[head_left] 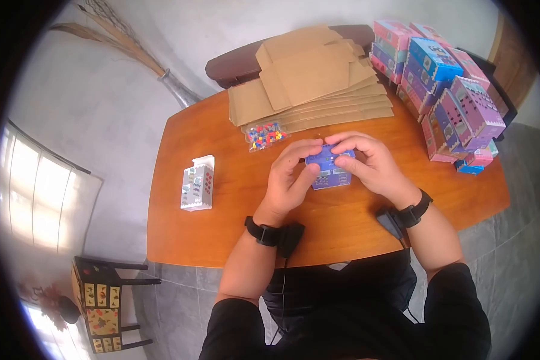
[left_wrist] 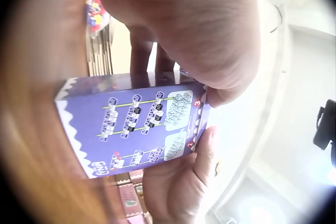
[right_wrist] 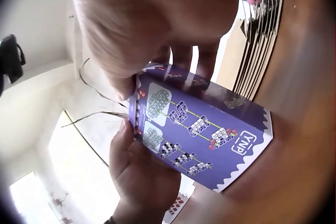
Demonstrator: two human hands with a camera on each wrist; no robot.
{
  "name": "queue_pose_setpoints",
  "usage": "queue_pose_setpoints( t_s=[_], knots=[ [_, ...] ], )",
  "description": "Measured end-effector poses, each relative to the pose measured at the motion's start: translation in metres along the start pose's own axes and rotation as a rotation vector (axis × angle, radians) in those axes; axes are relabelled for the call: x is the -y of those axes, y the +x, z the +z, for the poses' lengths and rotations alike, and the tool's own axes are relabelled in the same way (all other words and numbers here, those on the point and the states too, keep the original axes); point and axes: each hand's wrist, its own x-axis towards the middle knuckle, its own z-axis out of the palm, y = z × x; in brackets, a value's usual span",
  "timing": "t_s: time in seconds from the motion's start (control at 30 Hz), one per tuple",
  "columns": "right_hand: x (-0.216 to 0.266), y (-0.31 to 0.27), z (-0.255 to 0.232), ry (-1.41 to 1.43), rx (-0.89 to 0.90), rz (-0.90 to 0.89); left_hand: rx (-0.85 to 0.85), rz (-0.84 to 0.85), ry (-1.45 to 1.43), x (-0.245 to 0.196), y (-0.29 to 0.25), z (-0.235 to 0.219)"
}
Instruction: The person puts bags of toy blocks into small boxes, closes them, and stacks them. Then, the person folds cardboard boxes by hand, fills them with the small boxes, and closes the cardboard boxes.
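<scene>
A small purple cardboard box (head_left: 331, 180) stands on the wooden table between both hands. My left hand (head_left: 289, 177) holds its left side at the top, the thumb on the near upper edge and the fingers over the far side. On the right, my right hand (head_left: 375, 167) grips it the same way, its thumb near the top edge. Building-brick assembly drawings and a YNP logo show on the box's near face (left_wrist: 142, 124) in the left wrist view. The right wrist view shows the same printed face (right_wrist: 194, 134), with both thumbs close together at the top edge.
Flat brown cardboard (head_left: 318, 78) lies stacked at the back, with a clear bag of colourful small pieces (head_left: 266, 136) before it. Several printed boxes (head_left: 438, 90) are piled at the right. A white box (head_left: 197, 187) with a raised flap stands at the left.
</scene>
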Motion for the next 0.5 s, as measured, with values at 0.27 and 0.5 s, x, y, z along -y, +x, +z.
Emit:
queue_pose_setpoints(
  t_s=[0.27,0.5],
  knots=[
    [-0.0015,0.0002,0.0028,-0.018,-0.036,0.008,-0.005,-0.011,-0.037,-0.0031,0.0008,0.0022],
    [0.0005,-0.0002,-0.0019,-0.007,0.018,0.015,0.026,0.083,0.173,0.0016,-0.0005,-0.0009]
  ],
)
